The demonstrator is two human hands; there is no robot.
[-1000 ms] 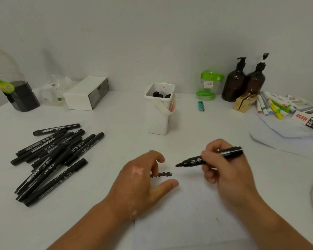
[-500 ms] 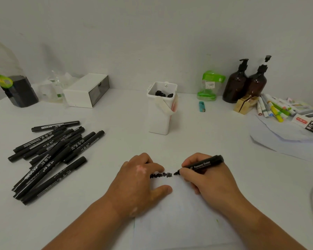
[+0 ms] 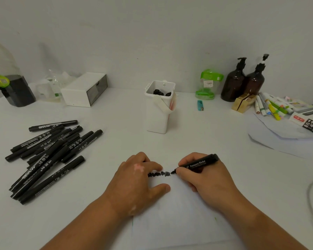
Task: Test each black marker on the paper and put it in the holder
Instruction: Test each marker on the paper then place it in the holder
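While left hand (image 3: 134,183) lies flat on paper (image 3: 179,222), right hand (image 3: 204,177) grips marker (image 3: 197,164), tip at scribble (image 3: 159,174)

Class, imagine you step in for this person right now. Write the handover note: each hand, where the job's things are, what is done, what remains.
Right hand: grips an uncapped marker, tip at the right end of the scribble.
Left hand: flat, pinning the paper.
Holder: behind the paper, a few markers already inside.
Pile: many capped markers to the left.
Left to do: test this one, put it in the holder, then work through the pile.
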